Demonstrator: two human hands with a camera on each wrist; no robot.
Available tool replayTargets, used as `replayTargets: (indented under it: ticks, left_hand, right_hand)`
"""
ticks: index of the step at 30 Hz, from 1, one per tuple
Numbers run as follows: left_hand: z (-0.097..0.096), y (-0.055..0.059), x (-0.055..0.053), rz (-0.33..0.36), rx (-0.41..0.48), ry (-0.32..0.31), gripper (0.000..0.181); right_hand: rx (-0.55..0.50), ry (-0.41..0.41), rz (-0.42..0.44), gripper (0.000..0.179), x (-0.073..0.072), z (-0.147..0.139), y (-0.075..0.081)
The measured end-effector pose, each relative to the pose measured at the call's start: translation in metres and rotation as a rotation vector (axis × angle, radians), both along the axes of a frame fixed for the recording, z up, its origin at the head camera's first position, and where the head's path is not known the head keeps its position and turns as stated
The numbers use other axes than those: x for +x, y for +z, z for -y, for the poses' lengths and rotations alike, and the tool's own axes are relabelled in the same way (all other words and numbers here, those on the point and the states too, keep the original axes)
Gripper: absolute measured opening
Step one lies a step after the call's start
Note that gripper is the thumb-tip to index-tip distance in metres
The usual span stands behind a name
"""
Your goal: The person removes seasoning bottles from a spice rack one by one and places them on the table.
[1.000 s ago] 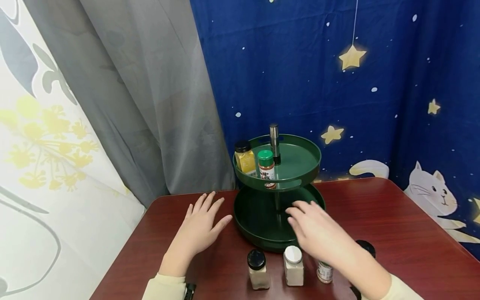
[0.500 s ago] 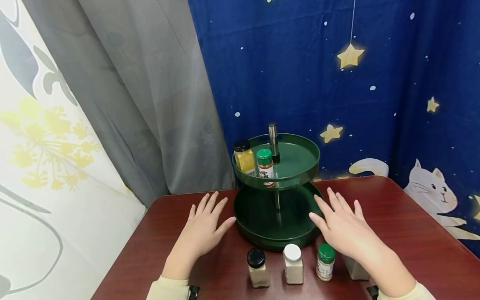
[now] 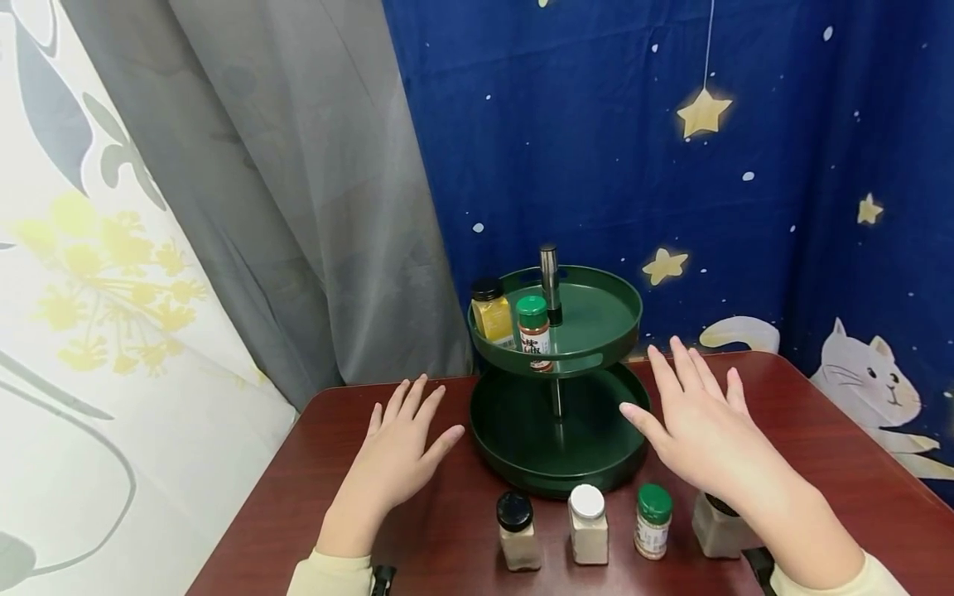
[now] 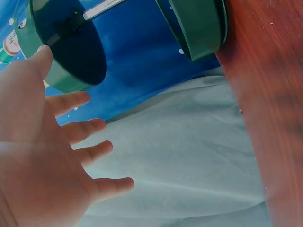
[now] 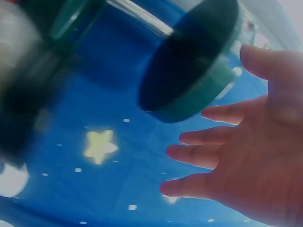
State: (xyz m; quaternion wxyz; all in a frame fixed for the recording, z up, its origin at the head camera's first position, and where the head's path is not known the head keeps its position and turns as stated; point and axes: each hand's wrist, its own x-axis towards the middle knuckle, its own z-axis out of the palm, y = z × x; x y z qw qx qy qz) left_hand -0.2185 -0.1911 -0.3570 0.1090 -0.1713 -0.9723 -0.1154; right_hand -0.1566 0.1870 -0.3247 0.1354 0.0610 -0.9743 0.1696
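Note:
A green two-tier round rack (image 3: 592, 327) with a metal centre post stands on the table. My left hand (image 3: 395, 459) is held to its left, fingers spread and holding nothing. On the other side is my right hand (image 3: 711, 434), also spread and bare-palmed in the right wrist view, its thumb overlapping the lower tray's edge in the head view. The upper tray carries a yellow jar with a black lid (image 3: 492, 319) and a green-capped red spice bottle (image 3: 533, 338). My right forearm partly covers a squarish jar (image 3: 719, 530) at the front right.
In front of the rack, a black-lidded jar (image 3: 519, 542), a white-lidded jar (image 3: 589, 534) and a green-capped shaker (image 3: 652, 530) stand in a row on the red-brown table (image 3: 313, 497). A grey curtain (image 3: 298, 165) and a blue star-patterned curtain (image 3: 559, 124) hang behind.
My right hand has drawn back from over the lower tray to the right, and its fingers have spread and lifted. The left hand has barely moved.

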Motion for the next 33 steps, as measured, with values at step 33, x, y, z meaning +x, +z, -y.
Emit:
replayTargets:
  ticks: [33]
  left_hand:
    - [-0.002,-0.002,-0.003,-0.009,0.018,-0.027,0.076]
  right_hand:
    - [0.055,0.327,-0.21,0.059,-0.048,0.072,0.11]
